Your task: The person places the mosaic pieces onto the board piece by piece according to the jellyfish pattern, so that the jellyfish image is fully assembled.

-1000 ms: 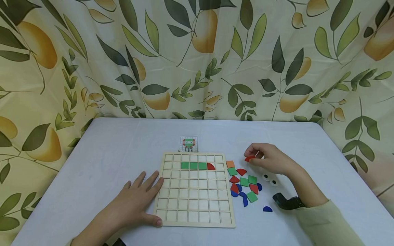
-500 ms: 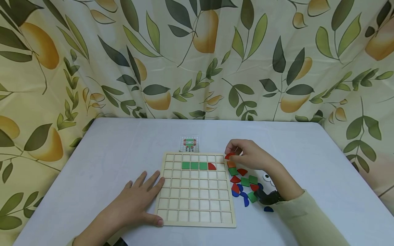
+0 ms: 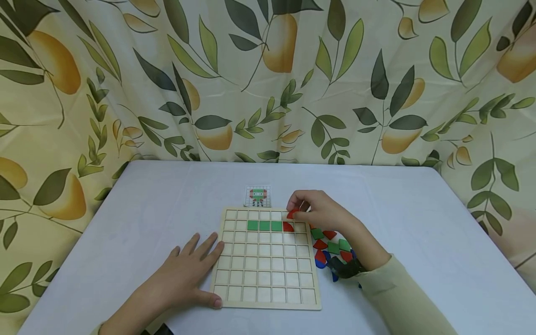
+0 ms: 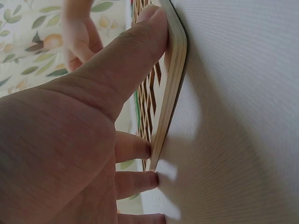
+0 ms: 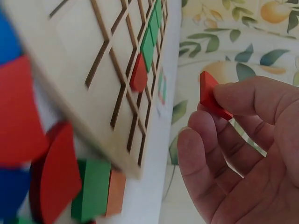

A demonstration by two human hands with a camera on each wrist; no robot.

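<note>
Listener: What are the fingers doing?

Describer: The right hand (image 3: 316, 209) pinches a red piece (image 3: 291, 214) between thumb and forefinger, its other fingers curled loosely behind. The left hand (image 3: 186, 267) has its fingers spread, thumb resting on the near left corner of the wooden board (image 3: 265, 281), forefinger touching its left edge.

Listener: How much room is there around them?

Describer: The right wrist view shows the pinching fingertips raised off the board, near its far edge. White tablecloth (image 3: 167, 195) stretches beyond that edge. On the board's right side, loose pieces (image 3: 332, 247) crowd close under the forearm.

Listener: How does the red piece look?

Describer: Flat, thick-sided and glossy red, with a sharp corner; the thumb covers part of its outline.

Listener: Where does it lie?

Describer: At the fingertips, sticking out past the thumb. From the head view it appears over the top row, just beyond a red quarter-round (image 3: 288, 226) that ends a line of three green squares (image 3: 264, 225). Farther off, a small picture card (image 3: 257, 195) sits behind the board.
</note>
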